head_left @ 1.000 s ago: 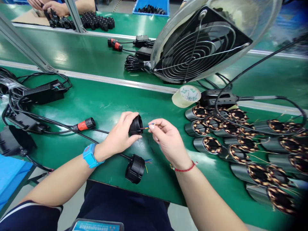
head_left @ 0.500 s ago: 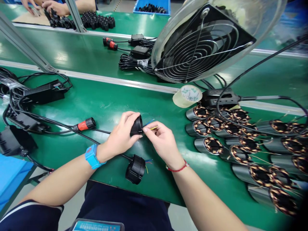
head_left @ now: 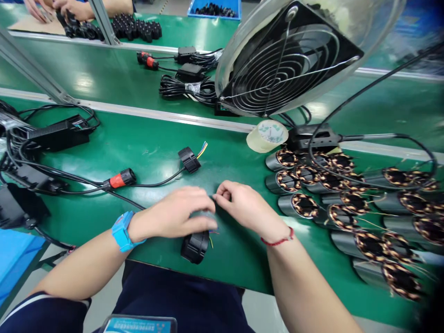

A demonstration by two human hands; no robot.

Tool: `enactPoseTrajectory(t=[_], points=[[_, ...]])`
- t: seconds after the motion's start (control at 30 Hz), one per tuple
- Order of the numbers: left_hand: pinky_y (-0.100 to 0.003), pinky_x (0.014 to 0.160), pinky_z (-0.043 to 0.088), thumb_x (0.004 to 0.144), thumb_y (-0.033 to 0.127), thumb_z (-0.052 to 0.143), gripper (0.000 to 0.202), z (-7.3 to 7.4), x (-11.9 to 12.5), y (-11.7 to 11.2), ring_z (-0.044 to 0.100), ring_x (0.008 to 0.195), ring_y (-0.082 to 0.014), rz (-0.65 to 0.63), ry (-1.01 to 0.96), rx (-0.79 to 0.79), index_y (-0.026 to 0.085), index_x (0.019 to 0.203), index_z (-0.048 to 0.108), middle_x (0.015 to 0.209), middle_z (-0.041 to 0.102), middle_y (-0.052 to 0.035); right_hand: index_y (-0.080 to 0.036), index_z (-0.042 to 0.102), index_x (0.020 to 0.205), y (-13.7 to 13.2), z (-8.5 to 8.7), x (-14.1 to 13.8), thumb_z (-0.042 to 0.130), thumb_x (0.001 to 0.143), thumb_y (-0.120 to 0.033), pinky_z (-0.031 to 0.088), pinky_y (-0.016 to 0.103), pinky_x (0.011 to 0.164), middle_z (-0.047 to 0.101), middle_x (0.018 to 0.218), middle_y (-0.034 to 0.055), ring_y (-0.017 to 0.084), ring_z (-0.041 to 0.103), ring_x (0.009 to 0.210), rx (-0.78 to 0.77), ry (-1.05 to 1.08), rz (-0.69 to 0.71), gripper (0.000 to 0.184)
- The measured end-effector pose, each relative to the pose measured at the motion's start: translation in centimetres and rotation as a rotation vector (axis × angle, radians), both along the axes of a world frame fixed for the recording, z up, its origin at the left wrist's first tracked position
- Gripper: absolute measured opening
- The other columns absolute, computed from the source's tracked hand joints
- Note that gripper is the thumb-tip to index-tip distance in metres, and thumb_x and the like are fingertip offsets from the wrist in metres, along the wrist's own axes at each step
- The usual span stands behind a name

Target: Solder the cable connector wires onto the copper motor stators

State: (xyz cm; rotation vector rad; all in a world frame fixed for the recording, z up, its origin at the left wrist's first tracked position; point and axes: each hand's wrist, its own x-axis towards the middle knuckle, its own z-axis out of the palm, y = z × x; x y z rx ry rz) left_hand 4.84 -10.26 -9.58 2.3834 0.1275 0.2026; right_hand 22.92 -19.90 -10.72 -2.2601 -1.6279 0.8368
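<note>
My left hand [head_left: 185, 215], slightly blurred, is open above a round black cap [head_left: 194, 247], thumb apart from the fingers. Whether it touches that cap I cannot tell. Thin wires [head_left: 211, 238] stick out from the cap's right side. Just to the right, my right hand [head_left: 239, 203] has its fingers curled and pinched together; whatever is in them, if anything, is hidden. A second black cap [head_left: 189, 160] lies on the green table beyond both hands. Its blue, yellow and other wires [head_left: 202, 149] point up and right, and a black cable [head_left: 163, 181] enters it from the left.
Rows of motor stators [head_left: 305, 206] with copper windings fill the right side. A tape roll [head_left: 267, 136] stands below a fan [head_left: 277, 78]. Cables and black boxes [head_left: 58, 134] crowd the left, near a red-banded connector [head_left: 121, 178]. A co-worker's hands [head_left: 72, 9] show at the far left.
The cap that my left hand held now lies farther back on the table, released. My left hand has moved down toward the nearer cap. My right hand let go of the wires and lowered.
</note>
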Motion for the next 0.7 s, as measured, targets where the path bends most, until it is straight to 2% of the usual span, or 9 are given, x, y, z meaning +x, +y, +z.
enactPoseTrajectory(t=[0.03, 0.1, 0.17, 0.23, 0.3, 0.37, 0.5, 0.6, 0.7], points=[[-0.033, 0.082, 0.045, 0.089, 0.044, 0.054, 0.029, 0.2, -0.1, -0.5, 0.058, 0.084, -0.0186, -0.127, 0.074, -0.033, 0.017, 0.095, 0.062, 0.087, 0.064, -0.0047, -0.02, 0.057, 0.079, -0.1, 0.0, -0.6, 0.052, 0.084, -0.028, 0.032, 0.027, 0.06, 0.063, 0.075, 0.0018, 0.014, 0.052, 0.065, -0.026, -0.049, 0.026, 0.011], [-0.036, 0.083, 0.044, 0.081, 0.053, 0.061, 0.04, 0.3, -0.3, -1.3, 0.058, 0.087, -0.0216, -0.266, 0.167, -0.026, 0.017, 0.097, 0.063, 0.092, 0.065, -0.0065, -0.019, 0.056, 0.079, -0.1, 0.0, -1.6, 0.05, 0.084, -0.024, 0.031, 0.027, 0.06, 0.062, 0.077, 0.0022, 0.014, 0.052, 0.066, -0.042, -0.14, 0.069, 0.008], [-0.037, 0.083, 0.043, 0.074, 0.05, 0.066, 0.041, 0.3, -0.6, -2.0, 0.057, 0.088, -0.0236, -0.3, 0.212, 0.018, 0.018, 0.1, 0.064, 0.094, 0.064, -0.0074, -0.019, 0.054, 0.078, -0.1, -0.2, -2.0, 0.046, 0.084, -0.018, 0.03, 0.027, 0.062, 0.062, 0.079, 0.0029, 0.014, 0.053, 0.067, -0.023, -0.201, 0.113, 0.01], [-0.036, 0.081, 0.043, 0.072, 0.036, 0.065, 0.034, 0.4, -0.8, -2.2, 0.056, 0.085, -0.0225, -0.286, 0.251, 0.042, 0.018, 0.102, 0.063, 0.091, 0.064, -0.0058, -0.019, 0.052, 0.075, 0.1, -0.2, -1.8, 0.044, 0.083, -0.014, 0.031, 0.027, 0.062, 0.061, 0.079, 0.0029, 0.014, 0.052, 0.068, 0.009, -0.205, 0.147, 0.012], [-0.035, 0.082, 0.042, 0.07, 0.02, 0.058, 0.033, 0.5, -0.9, -1.9, 0.054, 0.083, -0.0209, -0.2, 0.263, 0.052, 0.018, 0.103, 0.062, 0.088, 0.063, -0.0045, -0.019, 0.05, 0.071, 0.1, 0.0, -1.0, 0.046, 0.081, -0.014, 0.031, 0.026, 0.062, 0.06, 0.076, 0.0014, 0.013, 0.05, 0.067, 0.044, -0.151, 0.141, 0.012], [-0.036, 0.086, 0.041, 0.068, 0.012, 0.052, 0.039, 0.6, -0.9, -1.3, 0.053, 0.086, -0.0206, -0.059, 0.249, 0.078, 0.016, 0.106, 0.061, 0.09, 0.063, -0.005, -0.019, 0.049, 0.072, -0.1, 0.4, -0.1, 0.048, 0.081, -0.014, 0.032, 0.024, 0.062, 0.059, 0.072, -0.0008, 0.012, 0.05, 0.065, 0.062, -0.06, 0.117, 0.01], [-0.041, 0.093, 0.038, 0.071, 0.011, 0.05, 0.046, 0.4, -0.3, -0.4, 0.052, 0.096, -0.0228, 0.2, 0.227, 0.186, 0.014, 0.116, 0.058, 0.1, 0.063, -0.007, -0.019, 0.05, 0.091, -1.1, 1.1, 0.9, 0.047, 0.083, -0.012, 0.034, 0.023, 0.063, 0.061, 0.072, -0.002, 0.012, 0.053, 0.066, -0.026, 0.028, 0.161, 0.011], [-0.044, 0.094, 0.037, 0.077, 0.015, 0.05, 0.029, 0.3, 0.1, -0.7, 0.052, 0.098, -0.0254, 0.281, 0.241, 0.332, 0.015, 0.102, 0.064, 0.095, 0.064, -0.0074, -0.018, 0.052, 0.095, -1.6, 1.1, 0.1, 0.048, 0.083, -0.012, 0.037, 0.025, 0.064, 0.065, 0.081, 0.0026, 0.016, 0.059, 0.072, -0.127, -0.038, 0.229, 0.014], [-0.047, 0.097, 0.037, 0.079, 0.018, 0.052, 0.015, 0.1, 0.4, -1.4, 0.053, 0.096, -0.0263, 0.322, 0.231, 0.493, 0.014, 0.086, 0.065, 0.089, 0.064, -0.0077, -0.016, 0.055, 0.091, -1.9, 0.9, -1.5, 0.044, 0.084, -0.008, 0.037, 0.027, 0.063, 0.066, 0.088, 0.0071, 0.019, 0.063, 0.076, -0.143, -0.178, 0.269, 0.015]])
